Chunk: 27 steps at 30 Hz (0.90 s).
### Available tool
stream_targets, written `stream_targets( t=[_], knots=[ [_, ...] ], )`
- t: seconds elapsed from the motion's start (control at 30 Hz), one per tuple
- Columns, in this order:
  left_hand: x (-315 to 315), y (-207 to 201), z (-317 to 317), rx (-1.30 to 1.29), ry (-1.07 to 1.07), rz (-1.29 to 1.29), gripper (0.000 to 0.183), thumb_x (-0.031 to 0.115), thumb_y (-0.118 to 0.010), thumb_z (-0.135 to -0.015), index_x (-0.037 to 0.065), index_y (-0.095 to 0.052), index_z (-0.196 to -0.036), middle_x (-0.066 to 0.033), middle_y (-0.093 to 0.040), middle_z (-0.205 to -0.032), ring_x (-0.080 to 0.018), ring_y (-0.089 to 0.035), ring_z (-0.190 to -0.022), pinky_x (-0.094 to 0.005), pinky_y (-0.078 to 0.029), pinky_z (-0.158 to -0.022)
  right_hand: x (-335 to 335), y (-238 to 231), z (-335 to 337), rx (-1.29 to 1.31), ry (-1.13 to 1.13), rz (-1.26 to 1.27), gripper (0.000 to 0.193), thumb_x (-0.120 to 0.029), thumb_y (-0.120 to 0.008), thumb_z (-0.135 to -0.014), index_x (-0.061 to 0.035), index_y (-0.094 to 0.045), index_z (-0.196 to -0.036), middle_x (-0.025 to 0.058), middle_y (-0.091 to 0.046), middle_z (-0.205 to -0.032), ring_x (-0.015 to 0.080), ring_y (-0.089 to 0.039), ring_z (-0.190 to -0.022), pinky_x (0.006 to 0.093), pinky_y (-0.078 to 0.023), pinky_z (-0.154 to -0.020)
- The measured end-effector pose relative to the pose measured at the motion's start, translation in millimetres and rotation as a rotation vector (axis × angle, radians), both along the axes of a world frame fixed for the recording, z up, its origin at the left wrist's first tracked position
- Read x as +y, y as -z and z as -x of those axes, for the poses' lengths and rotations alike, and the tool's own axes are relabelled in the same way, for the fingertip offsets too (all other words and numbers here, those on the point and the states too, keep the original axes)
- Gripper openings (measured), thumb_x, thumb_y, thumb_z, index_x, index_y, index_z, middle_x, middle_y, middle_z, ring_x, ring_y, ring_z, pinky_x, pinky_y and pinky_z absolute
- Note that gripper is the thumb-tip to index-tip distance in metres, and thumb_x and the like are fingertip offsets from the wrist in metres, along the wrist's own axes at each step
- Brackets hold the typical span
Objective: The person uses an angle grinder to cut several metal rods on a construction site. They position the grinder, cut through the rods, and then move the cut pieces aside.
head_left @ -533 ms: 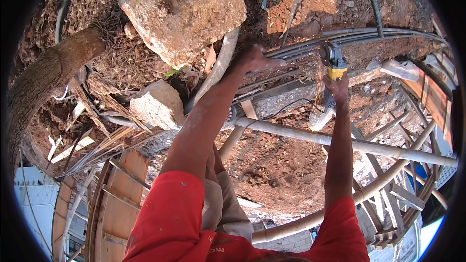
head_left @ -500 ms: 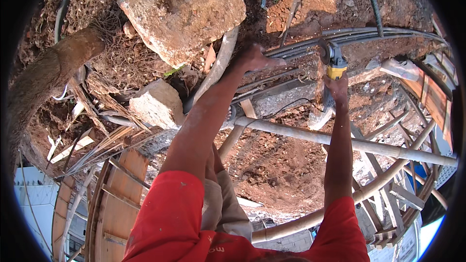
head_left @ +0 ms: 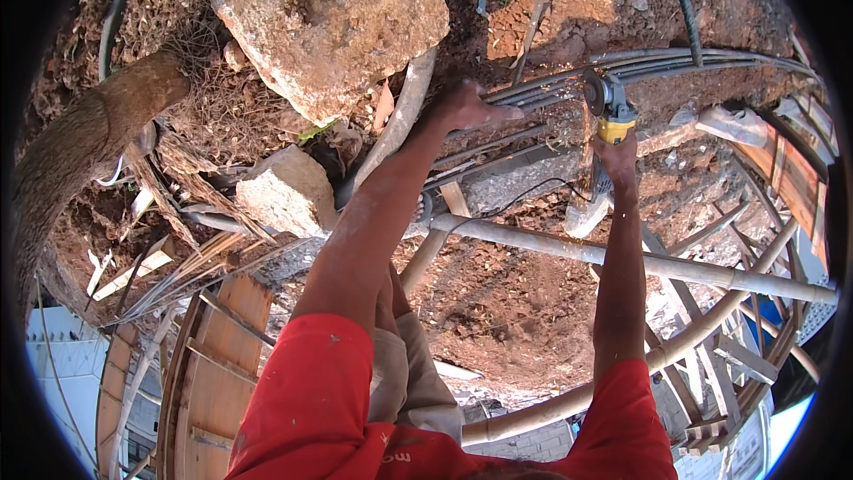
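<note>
My right hand (head_left: pixel 617 158) is wrapped round an angle grinder (head_left: pixel 613 111) with a yellow band and a dark body. Its round disc sits at the edge of a bundle of thin steel bars (head_left: pixel 544 91), with a few sparks beside it. Whether the disc touches a bar is hard to make out. Farther left, my left hand (head_left: pixel 466 108) grips the bars, its thumb stretched along them; its other fingers are partly hidden. A dark cord (head_left: pixel 533 188) curves away from the grinder's lower end.
A big rock (head_left: pixel 329 18) and a smaller stone (head_left: pixel 286 191) lie left of my arm, near a tree trunk (head_left: pixel 98 124). A pole (head_left: pixel 551 238) crosses between my arms. Wooden boards (head_left: pixel 218 347) stand lower left; poles and planks crowd the right.
The bright stream of sparks below the grinder's disc has faded to a few specks. Both hands stay almost where they were.
</note>
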<state>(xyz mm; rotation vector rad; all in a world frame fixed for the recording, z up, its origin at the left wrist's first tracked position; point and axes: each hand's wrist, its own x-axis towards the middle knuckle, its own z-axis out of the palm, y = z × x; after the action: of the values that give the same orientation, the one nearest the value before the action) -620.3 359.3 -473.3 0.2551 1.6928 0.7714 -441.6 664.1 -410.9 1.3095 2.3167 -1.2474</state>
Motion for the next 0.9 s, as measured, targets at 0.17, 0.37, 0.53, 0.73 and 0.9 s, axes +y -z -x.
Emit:
stream_targets(
  t=[0.17,0.37,0.53,0.73,0.9],
  knots=[
    [-1,2,-1,0.002,0.002,0.006,0.128,0.083,-0.081,-0.059,-0.014,-0.055,-0.138,-0.0333,-0.06,-0.137,-0.0399,-0.062,-0.129,-0.0427,-0.048,-0.112,-1,-3,3,-0.017,-0.06,-0.023,0.039,-0.002,-0.08,-0.074,-0.0008,-0.061,-0.107,0.0034,-0.068,-0.091,0.0116,-0.063,-0.077,0.0282,-0.052,-0.067],
    [2,-2,1,-0.024,0.046,0.019,0.131,0.087,-0.078,-0.059,-0.009,-0.051,-0.144,-0.0314,-0.055,-0.145,-0.0395,-0.057,-0.135,-0.0447,-0.045,-0.115,12,10,-13,0.065,-0.036,0.023,0.037,-0.006,-0.081,-0.074,-0.0013,-0.06,-0.104,0.0026,-0.066,-0.087,0.0106,-0.06,-0.072,0.0273,-0.05,-0.063],
    [-1,6,1,-0.025,0.043,0.015,0.131,0.087,-0.078,-0.06,-0.01,-0.05,-0.145,-0.0313,-0.054,-0.146,-0.0396,-0.056,-0.136,-0.0446,-0.045,-0.115,3,1,-1,-0.008,-0.015,0.018,0.037,-0.006,-0.079,-0.073,-0.0011,-0.06,-0.104,0.0019,-0.066,-0.085,0.0094,-0.059,-0.07,0.0262,-0.048,-0.062],
    [0,1,2,-0.04,0.038,-0.009,0.132,0.086,-0.078,-0.061,-0.011,-0.048,-0.146,-0.0317,-0.053,-0.147,-0.0399,-0.055,-0.136,-0.0447,-0.045,-0.115,8,-2,-8,0.019,-0.094,-0.024,0.036,-0.008,-0.079,-0.072,0.0,-0.062,-0.103,0.0021,-0.066,-0.084,0.0114,-0.06,-0.069,0.0288,-0.049,-0.062],
    [-1,7,2,-0.019,0.034,0.002,0.132,0.085,-0.079,-0.06,-0.011,-0.049,-0.145,-0.0323,-0.055,-0.145,-0.0398,-0.057,-0.135,-0.045,-0.046,-0.114,-9,-24,-2,-0.12,-0.12,-0.128,0.038,-0.009,-0.078,-0.073,0.0013,-0.062,-0.106,0.0045,-0.067,-0.086,0.0135,-0.061,-0.071,0.0308,-0.051,-0.065]
  ],
)
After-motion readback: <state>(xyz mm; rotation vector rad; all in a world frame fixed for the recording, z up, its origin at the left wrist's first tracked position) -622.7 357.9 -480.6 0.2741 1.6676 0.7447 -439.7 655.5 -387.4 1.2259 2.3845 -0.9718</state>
